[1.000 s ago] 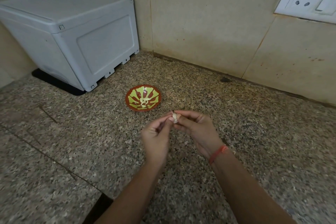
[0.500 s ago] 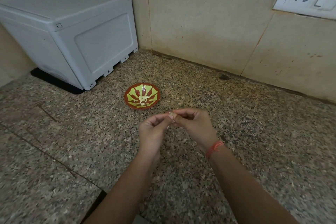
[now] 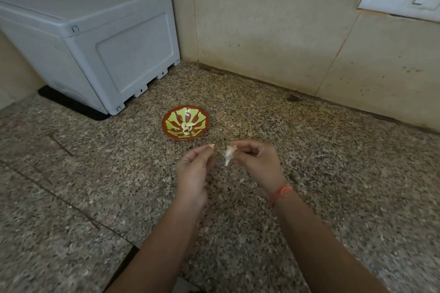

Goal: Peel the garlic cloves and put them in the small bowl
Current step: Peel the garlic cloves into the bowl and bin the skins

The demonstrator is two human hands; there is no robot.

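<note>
Just this side of the bowl (image 3: 164, 126), the right hand (image 3: 256, 162) pinches a clove (image 3: 229, 153), papery skin hanging loose. The left hand (image 3: 192, 169) curls beside it; whether its grip holds skin I cannot tell. Light, firm, likely slippery bare: pinch its ends

We see a speckled granite desk (image 3: 333, 173) that meets the tiled wall (image 3: 262, 31) at the back. Near its middle sits a small red and green bowl (image 3: 170, 117). In the back left corner a grey box (image 3: 95, 38) stands on a black mat (image 3: 71, 105). A thin seam (image 3: 71, 207) crosses the desk's left part.
</note>
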